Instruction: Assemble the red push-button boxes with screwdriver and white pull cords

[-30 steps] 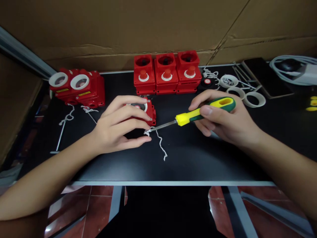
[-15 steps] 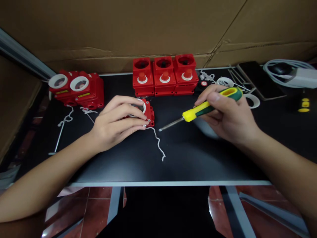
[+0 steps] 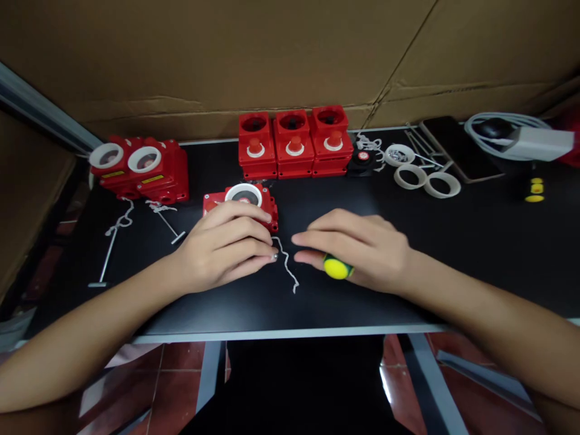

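Observation:
My left hand (image 3: 231, 244) lies in front of the red call-point box (image 3: 267, 208), covering part of it. A small shiny screw (image 3: 274, 257) shows at its pinched thumb and fingertips. The box has a white ring (image 3: 244, 192) on top, and a white cord (image 3: 286, 260) trails from it across the black table. My right hand (image 3: 362, 248) is just right of the cord, with the yellow and green screwdriver (image 3: 338, 267) tucked in the palm; the shaft is hidden. Its thumb and index finger point toward my left fingertips, apart from them.
Three red boxes (image 3: 294, 148) with red knobs stand at the back. Two finished-looking red boxes (image 3: 158, 172) with corded metal rods (image 3: 106, 257) sit left. White rings (image 3: 441, 185), a ring of screws (image 3: 399, 155), a phone (image 3: 462, 148) and a charger (image 3: 539, 144) lie right.
My right hand has moved left and down, turning the screwdriver from pointing at the box to lying back in the palm. My left hand has slid slightly toward me, uncovering more of the box.

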A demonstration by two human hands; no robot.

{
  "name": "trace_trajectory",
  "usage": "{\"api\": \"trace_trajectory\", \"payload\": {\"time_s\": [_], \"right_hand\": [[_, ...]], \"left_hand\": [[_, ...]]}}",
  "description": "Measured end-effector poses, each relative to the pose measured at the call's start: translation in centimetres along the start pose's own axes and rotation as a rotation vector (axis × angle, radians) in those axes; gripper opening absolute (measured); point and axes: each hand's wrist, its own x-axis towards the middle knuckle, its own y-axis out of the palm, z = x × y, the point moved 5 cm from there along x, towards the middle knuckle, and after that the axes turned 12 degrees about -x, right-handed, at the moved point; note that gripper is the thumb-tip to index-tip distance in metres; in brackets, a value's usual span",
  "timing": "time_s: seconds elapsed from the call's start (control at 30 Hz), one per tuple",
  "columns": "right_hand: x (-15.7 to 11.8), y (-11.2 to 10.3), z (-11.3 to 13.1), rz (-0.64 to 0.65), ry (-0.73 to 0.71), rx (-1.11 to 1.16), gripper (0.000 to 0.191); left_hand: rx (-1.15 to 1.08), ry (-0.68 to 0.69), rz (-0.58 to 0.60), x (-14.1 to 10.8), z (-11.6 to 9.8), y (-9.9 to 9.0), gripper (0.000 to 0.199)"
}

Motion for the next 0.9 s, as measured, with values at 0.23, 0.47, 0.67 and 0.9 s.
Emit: {"api": "trace_trajectory", "payload": {"time_s": [0.23, 0.47, 0.67, 0.9], "right_hand": [[-0.2, 2.5, 1.8, 0.033, -0.147, 0.116, 0.032], [-0.5, 2.8, 2.0, 0.078, -0.157, 0.132, 0.024], [0.5, 0.1, -1.1, 0.048, 0.079, 0.284, 0.007], [-1.4, -5.4, -14.0, 0.079, 0.524, -0.317, 0.004]], "left_hand": [[-0.077, 0.031, 0.053, -0.3, -0.4, 0.9, 0.004], [-0.074, 0.033, 0.060, -0.3, -0.2, 1.2, 0.010], [-0.017, 0.041, 0.033, -0.4, -0.1, 0.5, 0.007], [0.062, 0.024, 0.037, -0.4, 0.4, -0.8, 0.009]]}}
